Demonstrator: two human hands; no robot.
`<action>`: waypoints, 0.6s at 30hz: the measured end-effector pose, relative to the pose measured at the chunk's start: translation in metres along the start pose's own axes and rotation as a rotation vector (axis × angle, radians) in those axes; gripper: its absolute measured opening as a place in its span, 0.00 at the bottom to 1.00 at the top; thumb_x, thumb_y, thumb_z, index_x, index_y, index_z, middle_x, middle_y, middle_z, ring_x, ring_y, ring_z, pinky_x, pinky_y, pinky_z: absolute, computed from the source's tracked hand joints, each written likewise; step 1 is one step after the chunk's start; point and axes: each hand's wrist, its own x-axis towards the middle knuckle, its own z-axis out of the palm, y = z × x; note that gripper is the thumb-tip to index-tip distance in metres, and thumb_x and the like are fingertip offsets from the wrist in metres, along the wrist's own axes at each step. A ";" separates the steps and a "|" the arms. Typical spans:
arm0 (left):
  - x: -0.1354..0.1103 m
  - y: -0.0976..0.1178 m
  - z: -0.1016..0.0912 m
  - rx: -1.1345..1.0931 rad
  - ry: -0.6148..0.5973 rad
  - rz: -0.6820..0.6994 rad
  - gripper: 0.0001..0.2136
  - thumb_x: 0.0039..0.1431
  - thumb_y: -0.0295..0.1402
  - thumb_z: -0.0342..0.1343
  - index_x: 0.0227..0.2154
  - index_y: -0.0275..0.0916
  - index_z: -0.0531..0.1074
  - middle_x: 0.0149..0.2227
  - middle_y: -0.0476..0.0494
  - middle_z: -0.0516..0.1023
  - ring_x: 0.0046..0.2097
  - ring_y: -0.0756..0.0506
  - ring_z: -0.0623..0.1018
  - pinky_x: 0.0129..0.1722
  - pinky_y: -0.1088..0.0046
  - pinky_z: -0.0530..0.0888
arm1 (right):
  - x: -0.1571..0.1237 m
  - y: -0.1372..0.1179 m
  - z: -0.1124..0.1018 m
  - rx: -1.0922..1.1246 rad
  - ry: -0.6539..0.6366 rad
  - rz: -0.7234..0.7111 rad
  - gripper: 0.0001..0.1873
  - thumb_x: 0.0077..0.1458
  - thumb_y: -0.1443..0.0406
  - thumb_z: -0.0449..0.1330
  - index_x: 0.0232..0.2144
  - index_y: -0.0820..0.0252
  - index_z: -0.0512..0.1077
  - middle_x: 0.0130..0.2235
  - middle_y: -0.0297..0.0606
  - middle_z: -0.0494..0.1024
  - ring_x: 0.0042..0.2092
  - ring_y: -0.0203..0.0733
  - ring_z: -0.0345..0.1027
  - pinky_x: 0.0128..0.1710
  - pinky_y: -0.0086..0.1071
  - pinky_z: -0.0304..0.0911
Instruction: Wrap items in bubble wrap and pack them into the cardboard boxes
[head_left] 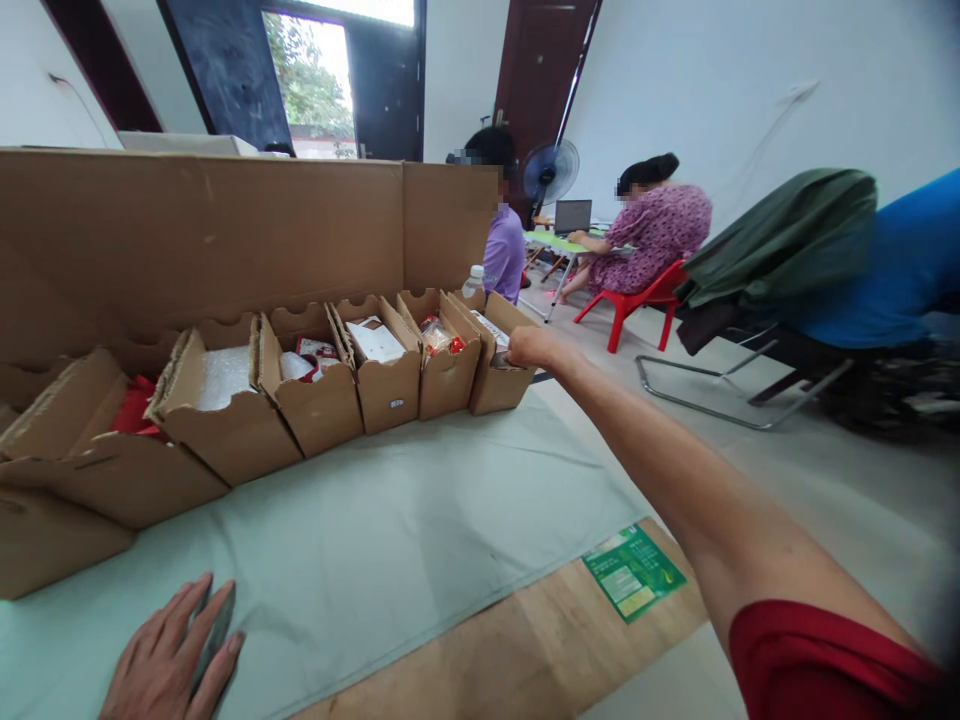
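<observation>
My right hand (529,348) is stretched far out to the rightmost cardboard bin (501,386) in a row of open bins. Its fingers curl down into that bin and are closed on something I cannot make out. My left hand (171,662) lies flat and open on the pale green cloth (375,540) at the near left, holding nothing. The other bins hold a white sheet (373,340), red-and-white packets (315,358) and a red-wrapped item (439,338).
A tall cardboard wall (225,230) stands behind the bins. A green leaflet (634,572) lies on the wooden table edge. Two people sit beyond at a green table with a laptop (572,215) and fan (551,172). A chair draped with clothing (787,250) stands right.
</observation>
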 end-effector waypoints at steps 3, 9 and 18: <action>-0.001 -0.001 0.001 0.000 0.015 0.019 0.24 0.67 0.47 0.45 0.57 0.38 0.72 0.62 0.29 0.73 0.61 0.30 0.72 0.56 0.48 0.71 | -0.009 0.001 -0.008 -0.009 0.020 0.053 0.20 0.66 0.58 0.63 0.56 0.62 0.72 0.56 0.46 0.76 0.53 0.48 0.75 0.51 0.46 0.73; -0.002 -0.004 0.002 -0.015 -0.006 0.008 0.25 0.67 0.48 0.45 0.58 0.40 0.72 0.62 0.30 0.73 0.62 0.30 0.72 0.56 0.47 0.72 | -0.021 0.000 -0.012 0.021 0.108 0.078 0.18 0.62 0.62 0.63 0.51 0.67 0.80 0.47 0.55 0.84 0.52 0.57 0.77 0.47 0.38 0.71; 0.000 0.003 -0.002 -0.036 -0.035 -0.040 0.26 0.67 0.48 0.44 0.58 0.38 0.72 0.63 0.29 0.72 0.63 0.29 0.71 0.58 0.45 0.70 | -0.023 0.011 -0.008 0.106 0.214 0.016 0.14 0.58 0.69 0.59 0.41 0.66 0.83 0.38 0.50 0.84 0.44 0.51 0.78 0.41 0.33 0.66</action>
